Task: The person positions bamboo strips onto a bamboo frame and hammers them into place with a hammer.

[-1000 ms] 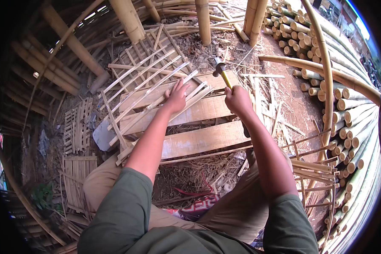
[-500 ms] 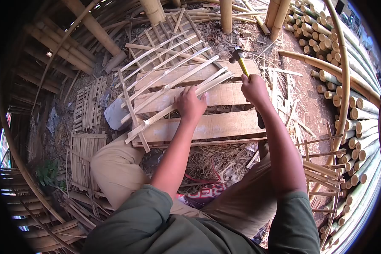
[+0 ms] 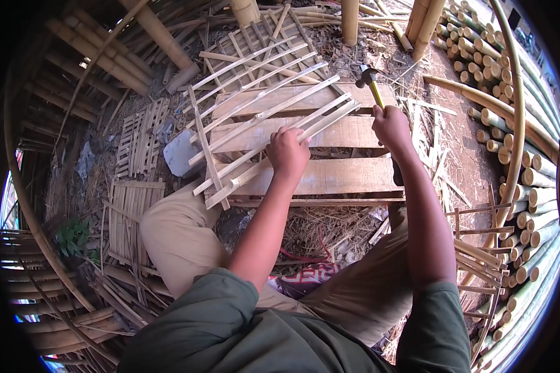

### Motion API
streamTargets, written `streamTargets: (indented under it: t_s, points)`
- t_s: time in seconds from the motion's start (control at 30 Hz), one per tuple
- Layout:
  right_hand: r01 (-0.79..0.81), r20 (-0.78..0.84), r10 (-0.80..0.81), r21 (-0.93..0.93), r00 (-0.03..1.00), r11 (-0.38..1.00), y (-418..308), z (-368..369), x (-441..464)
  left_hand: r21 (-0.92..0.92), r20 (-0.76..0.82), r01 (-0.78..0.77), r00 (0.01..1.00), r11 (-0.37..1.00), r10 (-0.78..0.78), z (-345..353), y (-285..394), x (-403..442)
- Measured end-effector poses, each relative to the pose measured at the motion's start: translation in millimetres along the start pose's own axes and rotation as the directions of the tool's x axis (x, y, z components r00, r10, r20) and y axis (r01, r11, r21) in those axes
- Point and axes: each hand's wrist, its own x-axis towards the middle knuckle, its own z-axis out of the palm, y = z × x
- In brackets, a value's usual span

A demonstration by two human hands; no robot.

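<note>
My left hand [image 3: 288, 151] is closed around a pale bamboo slat [image 3: 246, 179], the lowest of a slanted row. Just above it, a second slat [image 3: 230, 169] runs close alongside. The left ends of the slats lie across a bamboo crosspiece [image 3: 206, 146], forming a lattice frame on wooden planks [image 3: 330, 176]. In my right hand [image 3: 392, 127] is a claw hammer [image 3: 374, 87], gripped by its yellow and black handle. Its head is raised off to the right of the slats, apart from them.
Finished-looking slatted panels [image 3: 142, 137] lie on the ground at left. Cut bamboo poles [image 3: 535, 199] are stacked at right, beside a bundle of slats on a small rack [image 3: 479, 258]. Upright bamboo posts [image 3: 350, 22] stand beyond the planks. A pale grey block [image 3: 180, 153] sits left of the planks.
The view has shifted, so the scene sits farther right and lower. The two lowest slats have spread apart at their left ends. The hammer stays raised in my right hand.
</note>
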Motion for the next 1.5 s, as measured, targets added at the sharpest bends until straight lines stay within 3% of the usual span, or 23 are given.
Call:
streamTargets:
  t_s: [0.17, 0.23, 0.33, 0.4, 0.47, 0.5, 0.53, 0.6, 0.63, 0.67, 0.77, 0.9, 1.13, 1.27, 1.33, 1.5]
  points:
    - [-0.026, -0.008, 0.026, 0.012, 1.0, 1.0, 0, -2, -2, -0.053, 0.01, -0.011, 1.0, 0.999, 0.012, 3, -7, -2]
    - [-0.024, -0.016, 0.024, -0.002, 1.0, 1.0, 4, -1, -1, -0.001, -0.028, -0.157, 0.987, 0.988, 0.157, 2, -9, -1]
    - [0.008, -0.055, -0.01, -0.049, 0.998, 0.999, 9, -2, 0, 0.078, -0.009, -0.123, 0.992, 0.989, 0.124, -5, 4, 8]
    - [0.001, -0.028, -0.002, -0.018, 1.0, 1.0, 17, 1, 5, 0.063, -0.039, -0.128, 0.991, 0.99, 0.131, 7, 1, 26]
    - [-0.047, 0.002, 0.047, 0.002, 0.999, 0.999, 8, -7, -3, 0.171, -0.102, -0.164, 0.978, 0.972, 0.183, 16, 0, 41]
    - [-0.048, -0.009, 0.048, 0.01, 0.999, 0.999, 12, -5, -1, 0.18, -0.009, -0.172, 0.984, 0.969, 0.176, 11, 4, 42]
    - [-0.048, -0.024, 0.049, 0.018, 0.999, 0.999, 17, -4, 1, 0.174, -0.013, -0.176, 0.983, 0.969, 0.181, 18, 0, 44]
    - [-0.035, -0.029, 0.034, -0.02, 0.999, 0.999, 26, -1, 6, 0.092, -0.159, -0.309, 0.934, 0.947, 0.32, 44, -16, 49]
    - [-0.016, -0.033, 0.016, -0.004, 0.999, 1.0, 28, 0, 6, 0.177, -0.025, -0.294, 0.953, 0.939, 0.303, 48, -20, 47]
    - [0.0, -0.036, 0.0, 0.01, 0.999, 1.0, 32, 1, 6, 0.169, -0.023, -0.3, 0.951, 0.939, 0.308, 52, -23, 47]
    - [0.018, -0.025, -0.019, -0.014, 1.0, 1.0, 26, -5, -3, 0.265, 0.269, -0.251, 0.947, 0.931, 0.179, 44, -15, 50]
    - [0.103, -0.026, -0.105, -0.073, 0.994, 0.992, 26, -3, -12, 0.307, 0.2, -0.267, 0.956, 0.914, 0.213, 52, -17, 45]
    - [0.09, 0.029, -0.086, -0.132, 0.996, 0.987, 23, 5, -15, 0.384, 0.17, -0.273, 0.96, 0.882, 0.223, 54, -15, 42]
    - [0.064, 0.073, -0.054, -0.141, 0.996, 0.988, 21, 7, -14, 0.321, 0.138, -0.29, 0.956, 0.902, 0.258, 52, -15, 44]
    - [0.065, 0.082, -0.053, -0.149, 0.995, 0.987, 23, 9, -12, 0.294, 0.264, -0.268, 0.945, 0.917, 0.191, 40, -9, 43]
    - [0.08, 0.096, -0.065, -0.165, 0.993, 0.983, 23, 7, -14, 0.224, 0.282, -0.258, 0.94, 0.94, 0.19, 40, -15, 45]
